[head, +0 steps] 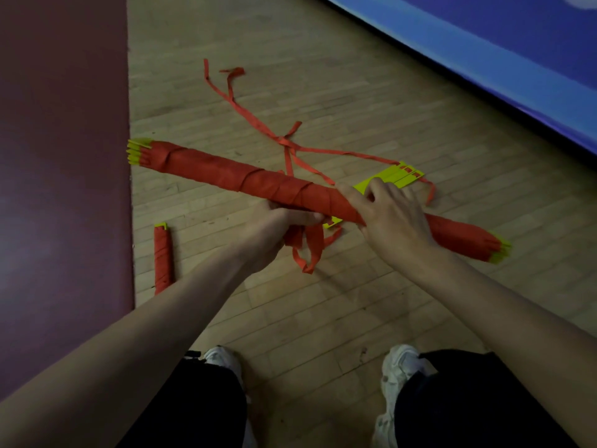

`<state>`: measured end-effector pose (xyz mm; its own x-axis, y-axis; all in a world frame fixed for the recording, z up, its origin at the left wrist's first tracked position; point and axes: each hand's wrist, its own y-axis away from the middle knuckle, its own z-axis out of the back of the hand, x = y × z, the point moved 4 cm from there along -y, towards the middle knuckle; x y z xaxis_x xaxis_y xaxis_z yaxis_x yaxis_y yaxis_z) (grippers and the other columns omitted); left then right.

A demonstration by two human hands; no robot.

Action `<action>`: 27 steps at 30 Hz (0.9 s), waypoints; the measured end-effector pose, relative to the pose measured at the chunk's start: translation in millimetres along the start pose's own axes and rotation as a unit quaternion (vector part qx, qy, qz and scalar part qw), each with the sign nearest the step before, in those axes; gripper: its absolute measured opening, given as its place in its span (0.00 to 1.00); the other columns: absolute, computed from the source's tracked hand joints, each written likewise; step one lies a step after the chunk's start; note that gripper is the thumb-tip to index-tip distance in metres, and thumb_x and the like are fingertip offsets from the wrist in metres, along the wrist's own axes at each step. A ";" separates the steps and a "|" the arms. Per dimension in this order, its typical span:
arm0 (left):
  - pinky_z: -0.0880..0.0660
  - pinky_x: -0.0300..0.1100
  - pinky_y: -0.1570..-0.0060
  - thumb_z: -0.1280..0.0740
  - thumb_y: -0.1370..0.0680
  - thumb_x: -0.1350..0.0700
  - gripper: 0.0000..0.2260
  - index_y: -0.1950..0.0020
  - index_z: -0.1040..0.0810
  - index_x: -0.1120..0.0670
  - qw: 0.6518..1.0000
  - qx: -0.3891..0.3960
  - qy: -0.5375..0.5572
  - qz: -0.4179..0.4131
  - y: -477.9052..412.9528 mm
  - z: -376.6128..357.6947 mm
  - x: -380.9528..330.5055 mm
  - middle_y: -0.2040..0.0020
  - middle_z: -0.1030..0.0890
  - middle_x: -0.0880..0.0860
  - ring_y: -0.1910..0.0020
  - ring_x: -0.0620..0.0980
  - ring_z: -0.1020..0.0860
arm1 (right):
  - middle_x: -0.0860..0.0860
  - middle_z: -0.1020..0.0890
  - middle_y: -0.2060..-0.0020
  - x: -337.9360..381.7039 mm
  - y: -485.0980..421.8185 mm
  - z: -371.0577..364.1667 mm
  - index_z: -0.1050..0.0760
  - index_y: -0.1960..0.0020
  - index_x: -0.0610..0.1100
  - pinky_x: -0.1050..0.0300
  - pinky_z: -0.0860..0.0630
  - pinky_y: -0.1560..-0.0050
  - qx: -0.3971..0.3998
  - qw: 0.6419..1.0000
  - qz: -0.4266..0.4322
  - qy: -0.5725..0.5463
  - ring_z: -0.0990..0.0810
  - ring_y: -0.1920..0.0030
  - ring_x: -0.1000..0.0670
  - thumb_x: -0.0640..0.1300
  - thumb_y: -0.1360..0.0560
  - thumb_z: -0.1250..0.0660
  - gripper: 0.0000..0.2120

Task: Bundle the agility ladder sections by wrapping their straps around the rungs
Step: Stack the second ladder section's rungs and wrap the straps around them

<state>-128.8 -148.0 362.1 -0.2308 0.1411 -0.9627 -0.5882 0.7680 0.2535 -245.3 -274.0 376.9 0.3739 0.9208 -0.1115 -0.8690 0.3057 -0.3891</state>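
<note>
A long bundle of yellow rungs, wound in red strap, is held above the wooden floor and slants from upper left to lower right. My left hand grips it from below near the middle, with loose loops of red strap hanging under the fingers. My right hand curls over the top of the bundle just to the right. Beneath lies an unwrapped stack of yellow rungs whose red straps trail away across the floor. A small wrapped bundle lies at the left.
A dark maroon mat covers the floor on the left. A blue mat runs along the upper right. My white shoes and dark trousers are at the bottom, on the wooden floor.
</note>
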 end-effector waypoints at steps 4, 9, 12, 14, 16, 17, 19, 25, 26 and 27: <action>0.28 0.47 0.63 0.29 0.29 0.52 0.18 0.45 0.21 0.63 0.998 0.026 0.046 0.028 3.4 -6.7 -4.9 0.55 0.18 0.59 0.59 0.58 0.22 | 0.40 0.23 0.57 -2.1 -2.1 1.7 0.24 0.35 0.49 0.49 0.27 0.60 -0.051 0.998 0.003 0.032 0.22 0.60 0.39 0.36 0.37 0.25 0.31; 0.24 0.57 0.52 0.32 0.24 0.50 0.21 0.40 0.23 0.65 0.995 -0.024 0.084 0.051 4.4 -4.9 -3.3 0.49 0.21 0.65 0.54 0.63 0.23 | 0.45 0.23 0.46 -4.0 -4.2 0.6 0.32 0.29 0.54 0.49 0.27 0.49 0.092 0.990 -0.003 -0.102 0.24 0.45 0.42 0.55 0.33 0.25 0.35; 0.31 0.66 0.41 0.31 0.29 0.53 0.24 0.40 0.25 0.70 0.997 -0.007 0.068 0.047 9.0 -5.5 -8.0 0.47 0.22 0.70 0.51 0.66 0.25 | 0.59 0.21 0.53 -19.6 -6.2 6.6 0.27 0.39 0.58 0.57 0.26 0.51 0.224 0.937 -0.058 -0.261 0.22 0.50 0.55 0.65 0.36 0.27 0.29; 0.27 0.63 0.45 0.31 0.32 0.54 0.21 0.45 0.22 0.68 0.997 0.008 0.060 0.037 8.0 -6.3 -11.1 0.52 0.20 0.65 0.56 0.62 0.23 | 0.61 0.21 0.64 -22.4 -2.6 6.5 0.23 0.53 0.55 0.63 0.29 0.60 0.307 0.897 -0.055 -0.313 0.23 0.61 0.60 0.66 0.39 0.26 0.21; 0.23 0.52 0.53 0.32 0.33 0.55 0.13 0.52 0.20 0.62 0.998 0.026 0.057 0.025 6.3 -6.9 -15.0 0.58 0.19 0.59 0.61 0.56 0.21 | 0.56 0.19 0.67 -19.5 0.9 8.5 0.23 0.60 0.49 0.61 0.26 0.61 0.349 0.836 -0.056 -0.419 0.20 0.64 0.56 0.63 0.41 0.26 0.20; 0.23 0.49 0.55 0.32 0.33 0.56 0.11 0.55 0.20 0.60 0.997 0.034 0.061 0.018 5.7 -6.8 -16.5 0.59 0.18 0.57 0.63 0.55 0.21 | 0.52 0.17 0.66 -18.4 1.7 10.9 0.23 0.59 0.47 0.60 0.24 0.61 0.354 0.801 -0.069 -0.477 0.18 0.63 0.53 0.59 0.40 0.26 0.18; 0.23 0.48 0.55 0.32 0.33 0.56 0.08 0.57 0.19 0.59 0.997 0.039 0.070 0.007 4.2 -5.0 -16.8 0.60 0.18 0.57 0.63 0.55 0.20 | 0.47 0.17 0.64 -17.9 2.4 18.5 0.23 0.57 0.43 0.59 0.21 0.64 0.372 0.742 -0.087 -0.551 0.17 0.64 0.48 0.50 0.36 0.27 0.13; 0.25 0.59 0.45 0.31 0.30 0.54 0.18 0.46 0.21 0.65 0.995 0.076 0.060 0.001 6.2 -3.4 -16.1 0.52 0.18 0.62 0.53 0.62 0.20 | 0.44 0.21 0.68 -16.4 7.9 23.2 0.22 0.62 0.45 0.60 0.23 0.70 0.376 0.684 -0.104 -0.617 0.22 0.72 0.48 0.46 0.33 0.30 0.05; 0.23 0.56 0.46 0.32 0.28 0.54 0.18 0.44 0.21 0.65 0.994 0.091 0.058 -0.006 6.7 -3.6 -17.2 0.51 0.17 0.61 0.53 0.59 0.19 | 0.44 0.20 0.68 -16.7 8.2 24.8 0.21 0.64 0.46 0.60 0.23 0.71 0.368 0.684 -0.103 -0.621 0.22 0.72 0.48 0.47 0.33 0.30 0.05; 0.21 0.51 0.48 0.33 0.27 0.54 0.17 0.45 0.20 0.64 0.992 0.107 0.058 -0.011 7.1 -3.7 -18.1 0.51 0.16 0.60 0.53 0.56 0.17 | 0.45 0.20 0.68 -18.6 8.0 26.0 0.20 0.65 0.47 0.60 0.23 0.71 0.361 0.688 -0.101 -0.622 0.22 0.72 0.48 0.47 0.32 0.30 0.05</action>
<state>-131.7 -147.4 381.6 -0.3147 0.0592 -0.9473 -0.4184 0.8872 0.1945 -267.6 -282.4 399.6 0.3357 0.1996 0.9206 -0.9419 0.0853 0.3250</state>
